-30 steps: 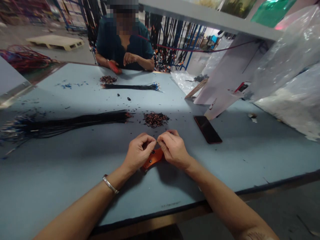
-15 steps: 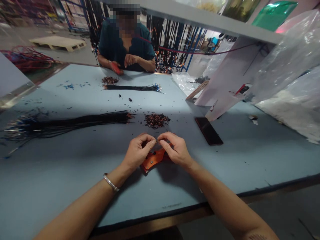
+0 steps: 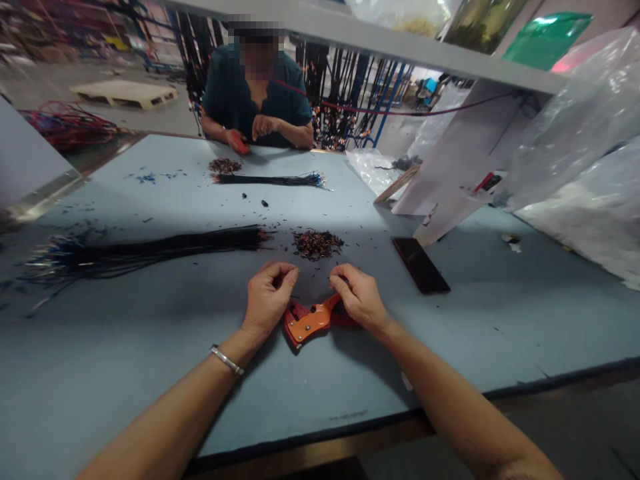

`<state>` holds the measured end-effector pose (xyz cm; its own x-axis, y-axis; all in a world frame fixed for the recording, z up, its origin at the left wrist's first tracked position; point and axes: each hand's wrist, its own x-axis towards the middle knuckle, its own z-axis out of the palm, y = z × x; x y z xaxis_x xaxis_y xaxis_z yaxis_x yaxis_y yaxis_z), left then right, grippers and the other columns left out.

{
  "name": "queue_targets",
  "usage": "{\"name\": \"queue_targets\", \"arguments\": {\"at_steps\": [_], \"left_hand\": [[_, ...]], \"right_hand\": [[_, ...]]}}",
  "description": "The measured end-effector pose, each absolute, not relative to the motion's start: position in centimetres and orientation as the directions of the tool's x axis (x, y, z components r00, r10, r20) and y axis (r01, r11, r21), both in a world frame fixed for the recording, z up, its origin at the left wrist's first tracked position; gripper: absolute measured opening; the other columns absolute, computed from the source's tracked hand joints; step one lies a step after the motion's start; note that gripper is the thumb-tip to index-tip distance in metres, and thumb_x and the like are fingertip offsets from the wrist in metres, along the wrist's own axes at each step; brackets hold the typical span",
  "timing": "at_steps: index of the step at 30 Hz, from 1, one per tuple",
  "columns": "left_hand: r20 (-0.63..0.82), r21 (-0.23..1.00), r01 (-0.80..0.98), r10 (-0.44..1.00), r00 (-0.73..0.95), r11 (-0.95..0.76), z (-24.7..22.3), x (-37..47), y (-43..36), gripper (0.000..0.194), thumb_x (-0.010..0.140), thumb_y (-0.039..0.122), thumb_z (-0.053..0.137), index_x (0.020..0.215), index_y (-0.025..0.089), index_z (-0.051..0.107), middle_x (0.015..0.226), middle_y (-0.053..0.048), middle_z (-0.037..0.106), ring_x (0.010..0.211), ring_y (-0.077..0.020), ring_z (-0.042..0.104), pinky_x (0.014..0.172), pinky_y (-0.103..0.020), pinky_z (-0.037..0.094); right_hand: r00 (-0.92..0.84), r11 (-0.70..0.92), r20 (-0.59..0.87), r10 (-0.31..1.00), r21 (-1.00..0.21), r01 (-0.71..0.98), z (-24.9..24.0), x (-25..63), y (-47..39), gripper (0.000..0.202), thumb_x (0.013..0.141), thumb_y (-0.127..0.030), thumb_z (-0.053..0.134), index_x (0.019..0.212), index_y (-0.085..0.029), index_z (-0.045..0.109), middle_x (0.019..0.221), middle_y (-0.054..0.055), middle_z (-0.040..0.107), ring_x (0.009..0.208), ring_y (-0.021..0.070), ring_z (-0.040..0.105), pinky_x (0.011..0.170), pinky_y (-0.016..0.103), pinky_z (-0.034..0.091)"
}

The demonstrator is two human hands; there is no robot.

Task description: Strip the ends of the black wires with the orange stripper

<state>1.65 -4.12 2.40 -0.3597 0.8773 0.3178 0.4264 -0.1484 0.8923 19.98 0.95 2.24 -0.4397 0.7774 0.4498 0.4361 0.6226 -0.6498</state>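
Observation:
An orange-and-red hand tool (image 3: 310, 323) lies on the blue table, between and just below my hands. My left hand (image 3: 267, 297) is closed in a pinch above the tool's left end; anything in its fingertips is too small to make out. Above the tool's handles, my right hand (image 3: 360, 297) also has its fingertips pressed together, and what they hold is unclear. A pile of small black and copper-coloured pieces (image 3: 317, 245) sits just beyond my hands. To the left lies a long bundle of black wires (image 3: 170, 247) with pale and blue far ends.
A dark phone (image 3: 421, 265) lies right of the pile. Across the table a person (image 3: 257, 100) holds a red tool, near a second wire bundle (image 3: 270, 179) and another small pile (image 3: 225, 166). Clear plastic bags (image 3: 580, 153) crowd the right side, under a shelf beam (image 3: 400, 47).
My hands have drawn apart from each other, the left one moving left and the right one slightly right. More of the orange tool shows between them. The whole view has shifted slightly.

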Motion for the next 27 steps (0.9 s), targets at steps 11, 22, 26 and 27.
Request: {"name": "queue_targets", "arguments": {"at_steps": [11,22,26,27], "left_hand": [[0.247,0.939,0.34,0.798,-0.55,-0.056,0.8,0.4,-2.7,0.024,0.077,0.039,0.06,0.075,0.016,0.067,0.067,0.0,0.061,0.064,-0.013,0.052,0.062,-0.024,0.04],[0.223,0.951,0.305,0.806,-0.548,-0.056,0.7,0.2,-2.6,0.021,0.076,0.037,0.06,0.074,0.016,0.067,0.066,0.001,0.062,0.064,-0.0131,0.053,0.063,-0.024,0.042],[0.227,0.951,0.304,0.804,-0.549,-0.061,0.5,0.2,-2.5,0.02,0.076,0.036,0.061,0.073,0.016,0.066,0.066,0.001,0.061,0.064,-0.0128,0.053,0.063,-0.024,0.041],[0.226,0.951,0.303,0.804,-0.55,-0.06,0.4,0.2,-2.5,0.02,0.076,0.035,0.061,0.074,0.016,0.067,0.066,0.001,0.061,0.064,-0.0127,0.052,0.063,-0.024,0.041]], "right_hand": [[-0.504,0.555,0.29,0.814,-0.645,0.526,3.3,20.0,5.4,0.015,0.084,-0.019,0.053,0.072,-0.019,0.062,0.063,-0.001,0.064,0.059,0.0148,0.058,0.056,0.023,0.041],[-0.509,0.634,0.378,0.773,-0.467,0.616,1.6,16.0,10.6,0.015,0.078,-0.011,0.063,0.083,-0.022,0.072,0.087,0.003,0.07,0.073,0.0178,0.063,0.07,0.029,0.046],[-0.49,0.614,0.372,0.789,-0.442,0.653,1.9,16.2,10.7,0.009,0.08,-0.016,0.065,0.073,-0.018,0.07,0.079,0.005,0.067,0.067,0.0177,0.062,0.067,0.029,0.046],[-0.492,0.614,0.368,0.789,-0.441,0.655,2.1,16.3,10.3,0.01,0.08,-0.017,0.065,0.07,-0.018,0.068,0.077,0.005,0.067,0.066,0.0177,0.061,0.066,0.029,0.046]]}}
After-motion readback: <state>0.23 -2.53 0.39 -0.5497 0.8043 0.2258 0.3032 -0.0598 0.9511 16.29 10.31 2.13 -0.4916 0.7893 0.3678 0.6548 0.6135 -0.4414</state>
